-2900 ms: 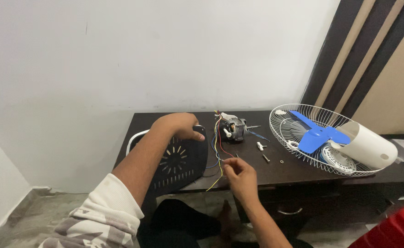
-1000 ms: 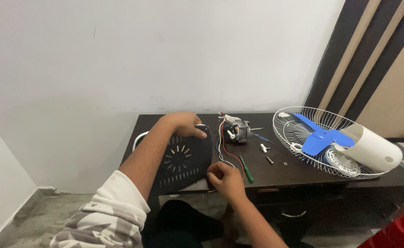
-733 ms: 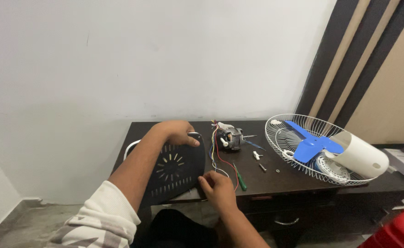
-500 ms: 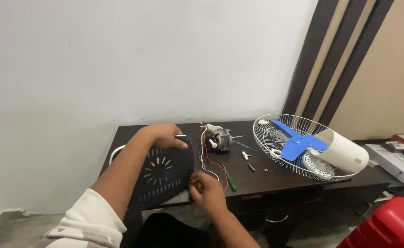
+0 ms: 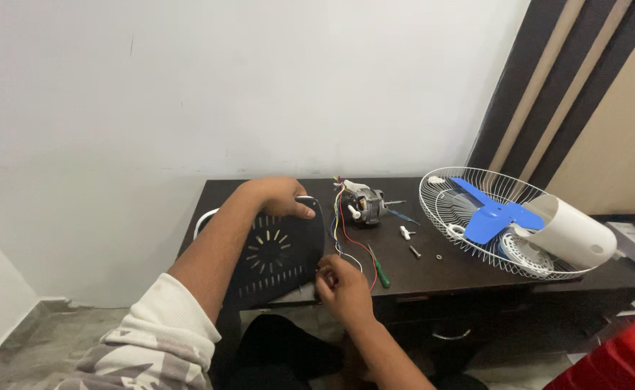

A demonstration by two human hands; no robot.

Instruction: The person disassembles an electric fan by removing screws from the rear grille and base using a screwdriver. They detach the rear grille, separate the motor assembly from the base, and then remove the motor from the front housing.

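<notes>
We are steadying the black vented base cover (image 5: 277,253) at the left end of the dark table (image 5: 440,271); our left hand (image 5: 283,196) is wrapping closed over its top edge, holding it tilted up. Our right hand (image 5: 342,285) is working at the cover's lower right corner, fingers curled at the coloured wires (image 5: 342,224) running from the motor (image 5: 364,202); we cannot tell whether it is pinching one. We judge the cover light and stiff, best held by its rim, and the wires thin, limp and easily strained. A green screwdriver (image 5: 380,272) is lying just beside.
</notes>
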